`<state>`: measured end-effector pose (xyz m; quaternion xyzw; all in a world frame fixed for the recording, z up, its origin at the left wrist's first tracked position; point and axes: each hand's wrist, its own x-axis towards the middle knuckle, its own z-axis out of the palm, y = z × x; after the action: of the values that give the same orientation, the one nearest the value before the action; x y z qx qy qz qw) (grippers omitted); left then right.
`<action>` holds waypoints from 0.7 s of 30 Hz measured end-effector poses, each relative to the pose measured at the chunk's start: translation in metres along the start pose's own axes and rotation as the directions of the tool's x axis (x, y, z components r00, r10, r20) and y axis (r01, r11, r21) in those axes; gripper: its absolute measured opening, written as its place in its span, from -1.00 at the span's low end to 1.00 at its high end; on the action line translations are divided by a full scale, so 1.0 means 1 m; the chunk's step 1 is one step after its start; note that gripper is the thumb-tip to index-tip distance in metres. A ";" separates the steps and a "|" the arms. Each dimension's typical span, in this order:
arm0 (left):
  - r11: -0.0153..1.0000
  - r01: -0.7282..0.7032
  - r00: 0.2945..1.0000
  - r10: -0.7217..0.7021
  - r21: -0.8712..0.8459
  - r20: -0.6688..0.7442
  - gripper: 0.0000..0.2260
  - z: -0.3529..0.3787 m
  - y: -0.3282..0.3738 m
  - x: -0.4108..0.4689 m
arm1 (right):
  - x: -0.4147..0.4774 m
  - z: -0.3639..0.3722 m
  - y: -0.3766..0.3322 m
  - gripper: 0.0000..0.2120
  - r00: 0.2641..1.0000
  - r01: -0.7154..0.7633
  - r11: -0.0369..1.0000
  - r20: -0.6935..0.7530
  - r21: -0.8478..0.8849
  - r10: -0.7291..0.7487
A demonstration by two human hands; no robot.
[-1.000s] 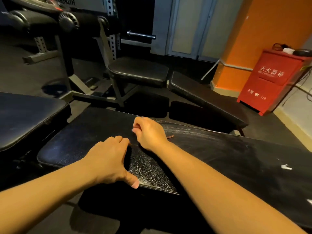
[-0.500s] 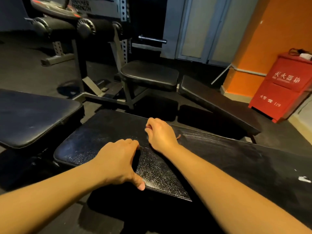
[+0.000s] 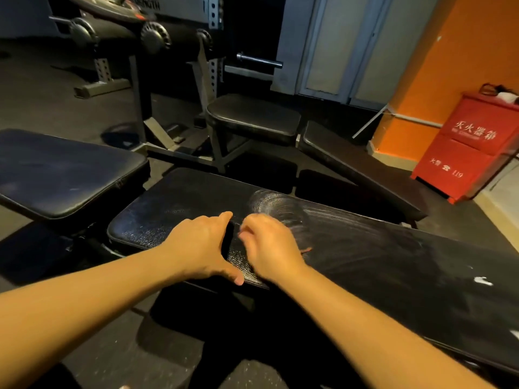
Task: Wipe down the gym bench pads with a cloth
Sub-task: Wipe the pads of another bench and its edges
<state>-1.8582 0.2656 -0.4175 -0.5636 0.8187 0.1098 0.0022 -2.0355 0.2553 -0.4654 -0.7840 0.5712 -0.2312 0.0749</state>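
A long black textured vinyl bench pad (image 3: pixel 174 206) runs from the lower right up towards the left, and both hands are on its left half. The left hand (image 3: pixel 200 245) lies on top of the pad with its fingers stretched forward and relaxed, and its thumb (image 3: pixel 237 279) rests along the pad's near edge. It holds nothing. The right hand (image 3: pixel 271 248) is just to the right of the left hand, almost touching it, knuckles up and fingers curled under. It is blurred, so I cannot tell whether those fingers clamp anything.

A thin reddish-brown sliver (image 3: pixel 306 250) shows on the pad at the right hand's outer side; I cannot tell whether it is cloth. Pale smeared streaks (image 3: pixel 276 204) fan across the pad just beyond the right hand, and white flecks (image 3: pixel 483 280) dot the pad further right.

Left of this pad sits a second black cushioned bench pad (image 3: pixel 64 169). Beyond it stand a small black seat pad on a grey steel frame (image 3: pixel 252 119) and a sloping black backrest pad (image 3: pixel 356 167). Beyond the pad's right end is a red metal fire-extinguisher cabinet (image 3: pixel 471 153), set against an orange wall (image 3: pixel 449 66).
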 end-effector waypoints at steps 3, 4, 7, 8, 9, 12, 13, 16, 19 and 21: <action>1.000 -0.008 1.000 0.008 -0.004 0.027 0.24 -0.001 -0.006 0.000 | -0.055 -0.018 0.002 -0.88 0.970 0.225 0.974 0.084 0.034 -0.227; 1.000 -0.007 0.999 0.008 -0.008 0.032 0.25 -0.002 -0.007 0.001 | -0.064 -0.029 0.019 -0.86 0.975 0.212 0.977 0.059 0.001 -0.212; 1.000 -0.024 0.999 0.024 -0.016 0.034 0.24 -0.002 -0.009 0.002 | -0.065 -0.061 0.078 -0.87 0.991 -0.121 0.980 -0.069 -0.160 0.111; 0.999 -0.031 0.999 0.032 -0.016 0.032 0.24 -0.001 -0.008 0.002 | -0.061 -0.069 0.093 -0.88 0.962 -0.263 0.946 -0.119 -0.190 0.244; 0.999 -0.036 0.999 0.036 -0.013 0.028 0.23 0.000 -0.007 0.002 | -0.059 -0.072 0.099 -0.88 0.928 -0.364 0.907 -0.168 -0.214 0.333; 0.999 -0.036 0.999 0.036 0.000 0.037 0.22 0.000 -0.004 0.004 | -0.050 -0.055 0.064 -0.88 0.910 -0.407 0.878 -0.201 -0.251 0.364; 0.999 -0.038 0.999 0.038 0.001 0.036 0.23 0.000 -0.003 0.005 | -0.050 -0.045 0.042 -0.87 0.933 -0.351 0.910 -0.164 -0.219 0.321; 0.999 -0.043 0.999 0.043 0.011 0.025 0.24 0.001 -0.004 0.006 | -0.064 -0.024 -0.008 -0.88 0.998 -0.065 0.989 0.006 -0.130 0.067; 0.999 -0.050 0.998 0.050 -0.003 0.027 0.24 0.001 -0.005 0.007 | -0.079 -0.038 0.015 -0.88 1.000 0.028 0.991 -0.009 -0.132 -0.030; 0.999 -0.054 0.998 0.054 -0.003 0.031 0.22 0.001 -0.006 0.007 | -0.083 -0.060 0.056 -0.88 0.982 -0.182 0.970 -0.072 -0.160 0.172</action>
<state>-1.8557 0.2577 -0.4208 -0.5395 0.8334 0.1194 0.0116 -2.1307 0.3224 -0.4565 -0.7264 0.6580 -0.1978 0.0134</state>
